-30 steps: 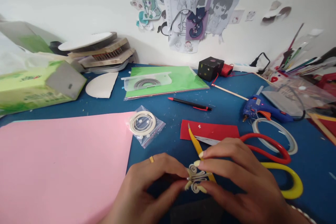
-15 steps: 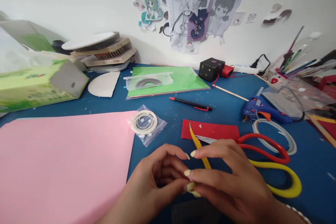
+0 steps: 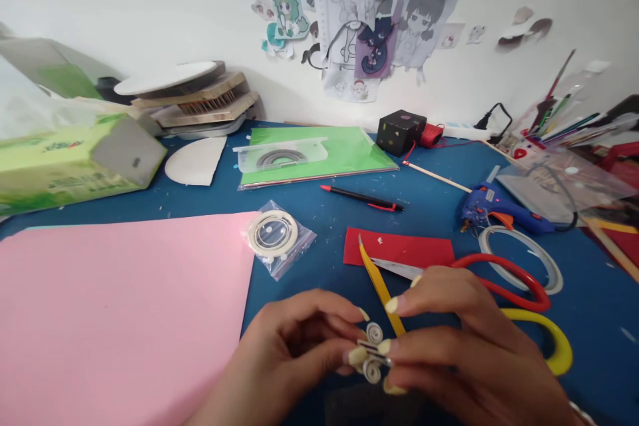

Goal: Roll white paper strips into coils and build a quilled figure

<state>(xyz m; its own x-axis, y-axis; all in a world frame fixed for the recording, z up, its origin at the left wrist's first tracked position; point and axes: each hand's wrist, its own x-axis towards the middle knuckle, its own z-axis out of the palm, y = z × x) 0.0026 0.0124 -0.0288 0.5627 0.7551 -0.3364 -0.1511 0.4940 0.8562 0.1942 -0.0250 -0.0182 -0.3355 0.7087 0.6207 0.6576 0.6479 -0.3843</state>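
Note:
Both of my hands meet low in the middle of the view over a blue table (image 3: 324, 219). My left hand (image 3: 284, 359) and my right hand (image 3: 464, 353) pinch a small cream piece of coiled paper strips (image 3: 372, 351) between their fingertips; two little spirals of it show. Just behind my right fingers lie scissors with yellow and red handles (image 3: 529, 299), their blades resting on a red paper piece (image 3: 399, 247). A large pink sheet (image 3: 120, 306) lies left of my left hand.
A bagged roll of tape (image 3: 273, 234), a black and red pen (image 3: 362, 198), a blue glue gun (image 3: 494, 205), a thin tape ring (image 3: 522, 256), green paper with a clear case (image 3: 319, 153), a black box (image 3: 401, 132), a green tissue pack (image 3: 70, 160), stacked boards and stationery at the right edge.
Half a second ago my fingers covered the coiled paper piece; now they have shifted and its spirals show again between the fingertips. The view drifted slightly.

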